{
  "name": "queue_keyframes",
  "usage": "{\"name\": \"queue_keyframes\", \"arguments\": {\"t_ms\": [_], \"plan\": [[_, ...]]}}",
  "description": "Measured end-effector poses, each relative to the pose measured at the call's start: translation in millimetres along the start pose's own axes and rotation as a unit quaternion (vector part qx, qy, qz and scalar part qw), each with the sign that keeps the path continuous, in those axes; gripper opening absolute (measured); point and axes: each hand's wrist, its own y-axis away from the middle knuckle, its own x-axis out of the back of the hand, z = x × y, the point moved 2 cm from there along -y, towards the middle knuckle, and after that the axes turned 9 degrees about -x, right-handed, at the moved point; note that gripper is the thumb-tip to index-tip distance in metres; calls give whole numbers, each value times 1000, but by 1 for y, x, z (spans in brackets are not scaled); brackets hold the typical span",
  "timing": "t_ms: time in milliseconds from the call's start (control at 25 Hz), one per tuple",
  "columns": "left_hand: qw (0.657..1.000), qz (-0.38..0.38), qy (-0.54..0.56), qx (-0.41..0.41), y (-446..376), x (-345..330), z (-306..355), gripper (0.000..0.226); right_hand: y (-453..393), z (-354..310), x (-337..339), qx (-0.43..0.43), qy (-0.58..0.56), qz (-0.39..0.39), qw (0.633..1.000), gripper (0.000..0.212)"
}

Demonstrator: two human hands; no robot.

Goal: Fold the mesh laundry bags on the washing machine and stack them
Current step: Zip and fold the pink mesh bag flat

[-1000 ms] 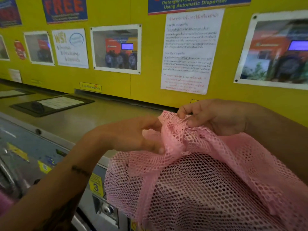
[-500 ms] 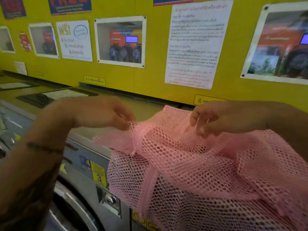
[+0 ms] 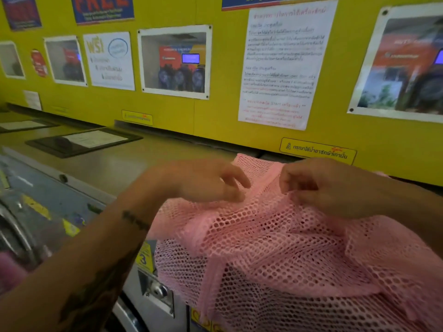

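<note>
1. Surface: grey washing machine top [image 3: 115,164], frame centre; yellow wall [image 3: 215,116] behind.
2. Writing: "FREE" poster [image 3: 103,8], upper left; number "3" sticker [image 3: 143,258].
3. Pink mesh laundry bag [image 3: 275,248], lower right, drapes over the machine front.
4. Left hand [image 3: 206,180] and right hand [image 3: 318,188] pinch its upper fold.

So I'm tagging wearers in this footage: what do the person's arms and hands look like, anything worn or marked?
Both forearms are bare, with no sleeves, gloves, rings or watch in view. The left forearm bears a small dark tattoo band near the wrist and a larger dark tattoo lower down. The left hand and right hand carry no visible marks; motion blur hides fine detail.
</note>
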Motion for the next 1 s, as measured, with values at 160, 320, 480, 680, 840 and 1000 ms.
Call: {"name": "queue_keyframes", "arguments": {"t_ms": [160,320,480,680,840,1000], "plan": [[990,-84,-104,52,-30,-13,-6,43,31,27,32,-30,-49,71,996,14],[990,-42,-135,18,-51,-6,22,32,80,87,62,-149,2,73,986,14],[994,-29,-71,-72,-78,-20,81,24,109,172,72,-281,78,66,954,17],[986,28,-139,-90,-90,-50,156,14,119,241,63,-330,33,21,943,20],[966,170,-196,-17,-78,-66,178,42,112,249,41,-314,27,-46,948,29],[988,-7,-147,51,-61,-76,167,22,103,267,52,-271,69,-9,960,10]]}}
